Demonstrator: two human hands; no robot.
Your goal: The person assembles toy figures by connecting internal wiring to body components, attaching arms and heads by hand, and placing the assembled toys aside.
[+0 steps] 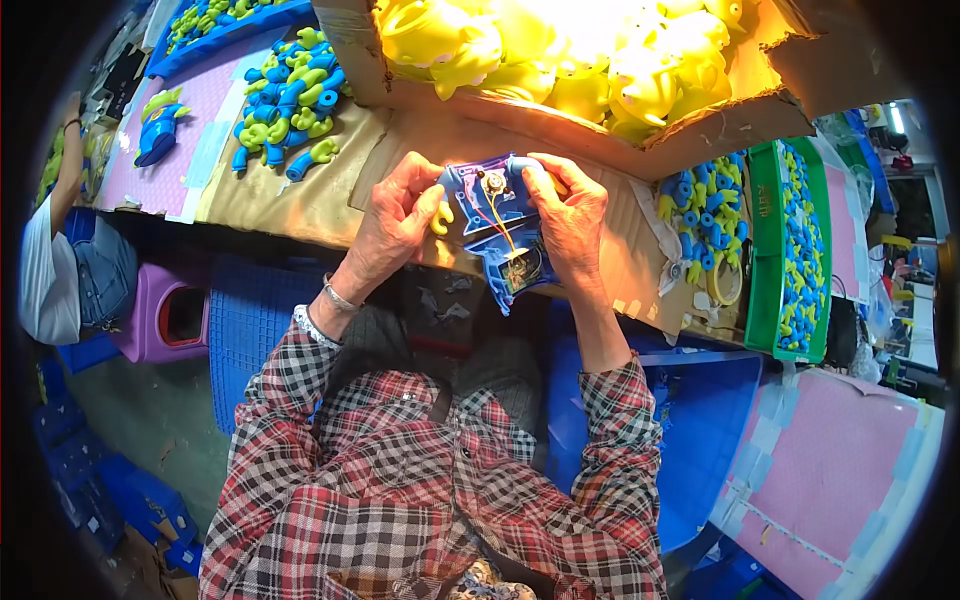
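Observation:
Both of my hands hold an opened blue plastic toy body shell (485, 205) in front of me, above the table's near edge. My left hand (395, 215) is closed at the shell's left side, pinching a small toy arm with a yellow-green hand (440, 220). My right hand (570, 205) grips the upper right side, its thumb over a blue arm piece (522, 165). A round metal part shows inside the shell. Thin red and yellow wires run down to a second blue shell half (515, 272), which hangs below with a circuit part inside.
A cardboard box (560, 120) of yellow toy figures stands at the back. Piles of blue and green toy arms lie left (290, 105) and right (705, 215). A green tray (765, 250) holds more. A blue bin (690, 430) stands beside me. Another person's arm (70, 160) shows far left.

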